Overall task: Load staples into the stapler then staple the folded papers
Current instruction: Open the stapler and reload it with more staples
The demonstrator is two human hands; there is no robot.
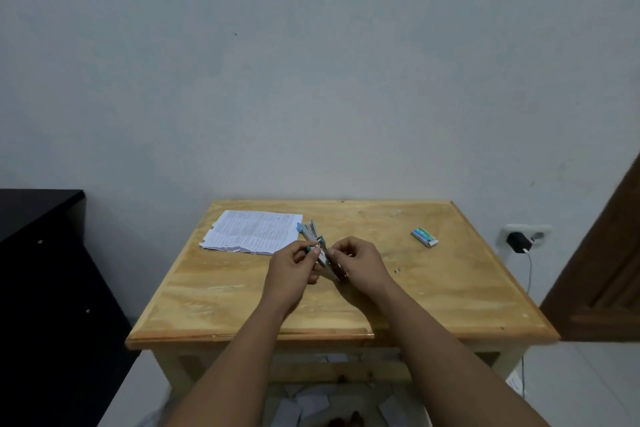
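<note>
The opened stapler [320,250] is gripped by both hands' curled fingers [313,251] above the tabletop [450,288]. Staples could be spilled if the strip is misaligned.

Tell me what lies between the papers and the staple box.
In the head view, the opened stapler, gripped by the left hand and right hand, sits between papers and staple box; beyond it, bare table.

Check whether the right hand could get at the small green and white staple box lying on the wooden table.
Probably yes. The staple box lies alone, with bare table between it and the right hand. But that hand now grips the opened stapler together with the left hand.
</note>
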